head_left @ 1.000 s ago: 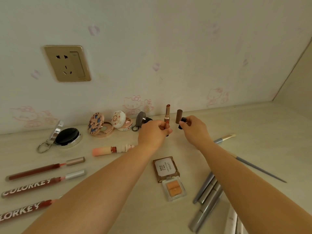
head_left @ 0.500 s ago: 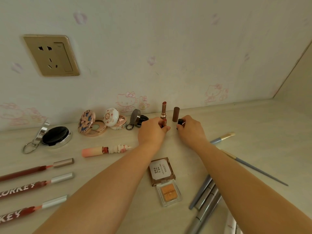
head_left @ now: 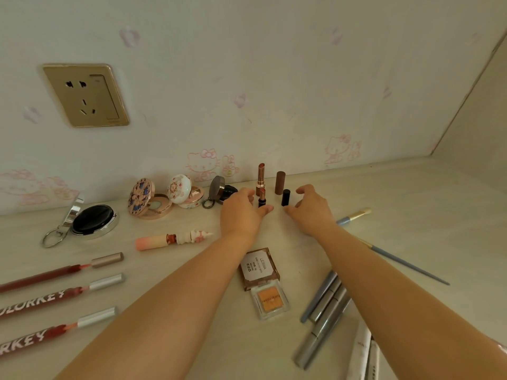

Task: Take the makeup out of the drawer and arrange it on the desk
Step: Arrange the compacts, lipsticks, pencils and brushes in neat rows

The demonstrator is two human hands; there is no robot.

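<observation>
surface: pale table [head_left: 411,204] running back to a wall with cartoon-cat wallpaper and a gold socket [head_left: 85,95].
left hand [head_left: 241,212]: i see it relaxed, fingers apart, gripping nothing; its thumb lies just beside a short open lipstick [head_left: 262,197] standing upright.
right hand [head_left: 311,208]: loosely spread, empty, just beside a small black cap [head_left: 285,197]; whether it touches i cannot tell.
behind them: a taller open lipstick [head_left: 261,175] and a brown cap [head_left: 280,182], both upright near the wall.
left side: open compacts [head_left: 149,201] in a row, lip gloss tubes [head_left: 55,294] lying flat.
open room: bare table to the right, toward the corner, past a blue-handled brush [head_left: 354,216].
</observation>
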